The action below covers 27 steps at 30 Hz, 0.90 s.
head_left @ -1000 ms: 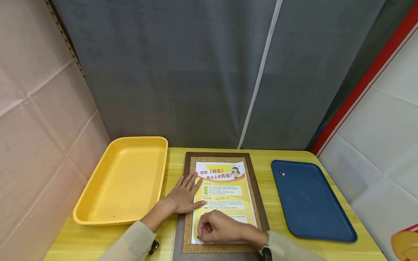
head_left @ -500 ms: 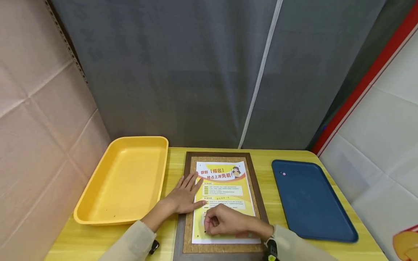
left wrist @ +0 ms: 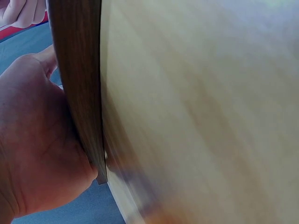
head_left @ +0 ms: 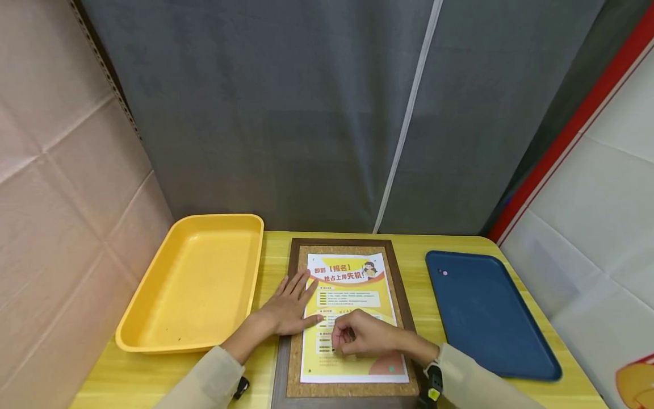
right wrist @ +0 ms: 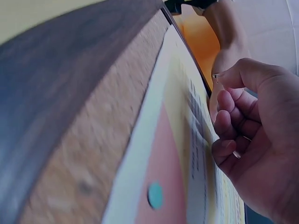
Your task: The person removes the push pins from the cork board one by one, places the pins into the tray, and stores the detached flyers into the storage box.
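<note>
The poster (head_left: 352, 298) is touched by the spread left hand (head_left: 290, 312); a tiny object (right wrist: 216, 75) is pinched by the right hand (head_left: 367, 333).

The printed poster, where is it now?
In the head view, the poster lies on the cork board, between the yellow tray at left and the blue tray at right; the left hand rests over the poster's left edge.

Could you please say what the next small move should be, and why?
Perhaps the right hand should carry the tiny dark object it pinches to the lower right corner of the yellow-and-white rectangular paper sheet: a dark dot shows near the lower left corner, none at lower right.
</note>
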Each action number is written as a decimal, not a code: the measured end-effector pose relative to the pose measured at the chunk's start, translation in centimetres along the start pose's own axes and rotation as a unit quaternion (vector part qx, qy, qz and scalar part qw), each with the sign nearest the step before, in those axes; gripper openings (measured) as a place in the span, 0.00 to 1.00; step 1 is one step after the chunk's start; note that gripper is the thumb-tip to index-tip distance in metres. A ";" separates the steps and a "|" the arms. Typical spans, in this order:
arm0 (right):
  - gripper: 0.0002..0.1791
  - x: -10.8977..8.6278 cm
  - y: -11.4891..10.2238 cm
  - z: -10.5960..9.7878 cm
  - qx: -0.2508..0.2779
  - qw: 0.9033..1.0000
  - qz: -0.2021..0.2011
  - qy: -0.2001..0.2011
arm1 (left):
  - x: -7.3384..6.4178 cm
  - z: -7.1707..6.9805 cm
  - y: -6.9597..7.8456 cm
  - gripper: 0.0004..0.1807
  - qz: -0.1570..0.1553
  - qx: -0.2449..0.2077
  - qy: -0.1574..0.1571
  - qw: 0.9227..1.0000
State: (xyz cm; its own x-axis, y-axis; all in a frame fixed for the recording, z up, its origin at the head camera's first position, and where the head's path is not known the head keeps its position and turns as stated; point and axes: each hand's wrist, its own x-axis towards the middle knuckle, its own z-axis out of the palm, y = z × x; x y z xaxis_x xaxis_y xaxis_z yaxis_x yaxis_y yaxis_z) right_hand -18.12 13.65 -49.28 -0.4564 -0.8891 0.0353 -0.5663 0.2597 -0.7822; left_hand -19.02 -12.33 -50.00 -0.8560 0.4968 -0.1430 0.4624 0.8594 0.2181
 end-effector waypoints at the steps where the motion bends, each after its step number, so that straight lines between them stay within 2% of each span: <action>1: 0.12 -0.1 0.1 -0.2 -0.001 1.000 -0.001 0.001 | 0.0 0.0 0.0 0.49 -0.002 0.002 -0.002 1.000; 11: 0.14 -1.0 1.1 -2.0 0.002 1.000 -0.006 0.026 | 0.2 0.3 -0.1 0.50 -0.005 0.011 0.003 1.000; 21: 0.11 -2.4 1.4 -4.7 -0.026 0.998 -0.010 0.062 | 0.5 1.2 -0.7 0.51 0.007 -0.013 0.011 1.000; 27: 0.09 -3.3 2.0 -6.2 -0.023 0.996 0.018 0.079 | 0.5 1.1 -0.7 0.51 0.010 -0.016 0.012 1.000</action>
State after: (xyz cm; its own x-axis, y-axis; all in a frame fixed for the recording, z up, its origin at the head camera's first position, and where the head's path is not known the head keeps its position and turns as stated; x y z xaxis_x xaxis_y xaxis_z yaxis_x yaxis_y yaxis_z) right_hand -21.99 19.49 -47.08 -0.5778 -0.8091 0.1075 -0.5768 0.3116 -0.7551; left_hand -19.54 -12.59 -51.27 -0.8518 0.5110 -0.1154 0.4724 0.8445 0.2524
